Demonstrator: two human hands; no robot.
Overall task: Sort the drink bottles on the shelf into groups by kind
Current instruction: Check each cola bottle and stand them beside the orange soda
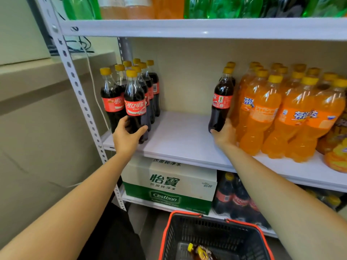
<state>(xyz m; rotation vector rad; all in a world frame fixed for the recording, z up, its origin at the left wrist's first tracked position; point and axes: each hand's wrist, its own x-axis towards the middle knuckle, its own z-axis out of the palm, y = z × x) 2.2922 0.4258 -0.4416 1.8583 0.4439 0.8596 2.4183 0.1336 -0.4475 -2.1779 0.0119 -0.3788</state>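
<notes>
On the white middle shelf [180, 139], several cola bottles with yellow caps stand grouped at the left end. My left hand [127, 136] grips the front cola bottle [134, 102] of that group near its base. Further right, my right hand [225, 135] grips the base of another cola bottle [221, 102], which leans slightly and stands beside the orange soda bottles [277, 113]. One more cola bottle [231, 72] stands just behind it. The orange sodas fill the shelf's right side.
Green and orange bottles [206, 6] line the top shelf. Below sit a green-and-white water carton [169, 186] and large cola bottles [236, 199]. A black basket with a red rim [212, 237] on the floor holds a yellow-capped bottle [201, 252]. Bare shelf lies between the two hands.
</notes>
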